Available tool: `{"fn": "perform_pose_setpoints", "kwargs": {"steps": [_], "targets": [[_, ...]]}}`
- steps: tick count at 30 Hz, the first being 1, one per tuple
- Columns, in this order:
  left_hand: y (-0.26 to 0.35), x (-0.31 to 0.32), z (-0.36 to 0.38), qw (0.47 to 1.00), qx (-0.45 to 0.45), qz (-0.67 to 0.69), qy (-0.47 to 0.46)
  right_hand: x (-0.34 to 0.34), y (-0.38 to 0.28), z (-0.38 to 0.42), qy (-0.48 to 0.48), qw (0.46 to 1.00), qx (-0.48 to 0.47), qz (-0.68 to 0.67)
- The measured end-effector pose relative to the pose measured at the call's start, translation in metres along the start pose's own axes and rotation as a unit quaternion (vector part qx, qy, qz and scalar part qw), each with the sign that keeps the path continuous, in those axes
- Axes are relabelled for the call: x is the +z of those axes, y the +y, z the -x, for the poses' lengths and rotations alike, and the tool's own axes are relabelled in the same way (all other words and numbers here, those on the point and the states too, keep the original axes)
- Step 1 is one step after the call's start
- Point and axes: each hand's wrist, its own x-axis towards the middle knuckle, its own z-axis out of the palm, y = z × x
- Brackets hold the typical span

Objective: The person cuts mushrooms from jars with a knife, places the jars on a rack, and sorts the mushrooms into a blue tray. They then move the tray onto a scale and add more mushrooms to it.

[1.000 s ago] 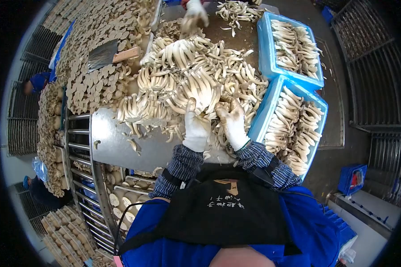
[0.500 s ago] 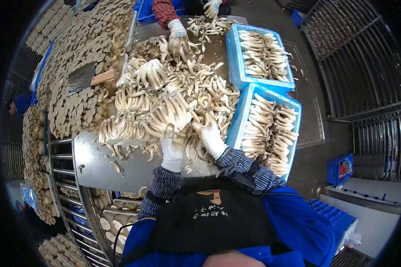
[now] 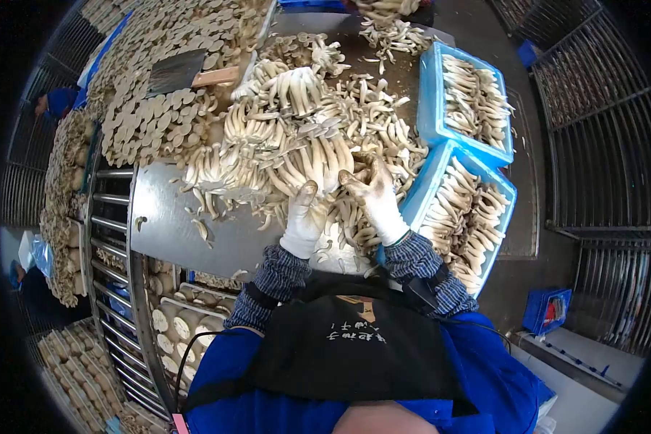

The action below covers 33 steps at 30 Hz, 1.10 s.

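A large heap of pale, long-stemmed mushrooms (image 3: 257, 134) lies on the metal table, many still joined in clusters. My left hand (image 3: 305, 224), in a white glove with a stained thumb, is closed at the near end of a fanned mushroom cluster (image 3: 317, 160). Its thumb presses on the stems while the other fingers are largely hidden below. Just right of that cluster, my right hand (image 3: 380, 201) curls its soiled gloved fingers around mushrooms at the heap's edge. What lies between those fingertips is mostly hidden. Loose mushrooms (image 3: 351, 224) lie between my hands.
Two blue boxes, a far one (image 3: 430, 94) and a near one (image 3: 410, 202), hold rows of mushrooms at right. A cleaver (image 3: 177, 72) rests on packed mushrooms at left. Metal racks (image 3: 600, 130) stand farther right. A bare table area (image 3: 166, 217) shows at left.
The view has shifted, so table and boxes sit differently in the frame. My hands stay at the same cluster. The co-worker's gloved hands have left the heap's far side.
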Motion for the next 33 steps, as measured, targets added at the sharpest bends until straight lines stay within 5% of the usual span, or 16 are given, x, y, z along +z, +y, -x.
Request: {"fn": "perform_pose_setpoints", "kwargs": {"steps": [9,11,13,17,21,23,25,27,29,30,31,33], "targets": [[0.009,0.008,0.009,0.999,0.033,-0.012,-0.001,-0.027,0.031,-0.001,-0.116,0.984,0.095,-0.101],[0.010,0.004,0.011,0.998,0.059,-0.024,0.001,-0.021,0.003,-0.001,-0.153,0.982,-0.021,0.105],[0.014,-0.001,0.014,0.999,-0.005,0.021,-0.048,-0.017,0.007,0.007,-0.133,0.990,0.038,0.011],[0.025,0.021,0.022,0.993,0.049,-0.101,-0.035,-0.013,-0.007,0.009,-0.117,0.992,0.001,0.043],[0.028,0.011,0.023,0.985,0.063,-0.146,-0.059,-0.014,-0.013,0.024,-0.158,0.979,0.103,-0.079],[0.036,0.023,0.017,0.993,0.077,-0.073,-0.059,-0.013,-0.010,0.027,-0.158,0.982,0.063,0.084],[0.035,0.031,0.016,0.992,0.092,-0.078,-0.047,-0.017,0.009,0.023,-0.145,0.985,0.036,0.090],[0.032,0.024,0.015,0.997,0.031,0.044,-0.054,-0.030,0.023,0.014,-0.152,0.909,-0.184,0.342],[0.030,0.007,0.011,0.997,0.025,0.058,-0.053,-0.025,0.015,0.010,-0.136,0.904,-0.171,0.367],[0.027,-0.006,0.009,0.992,0.007,0.116,-0.051,-0.017,0.008,0.006,-0.113,0.988,-0.024,0.106],[0.025,-0.012,0.007,0.983,-0.011,0.174,-0.048,-0.012,0.002,0.003,-0.078,0.975,0.125,-0.166],[0.030,0.007,0.010,0.982,0.010,0.178,-0.069,-0.007,-0.014,0.001,-0.087,0.988,0.086,-0.092]]}}
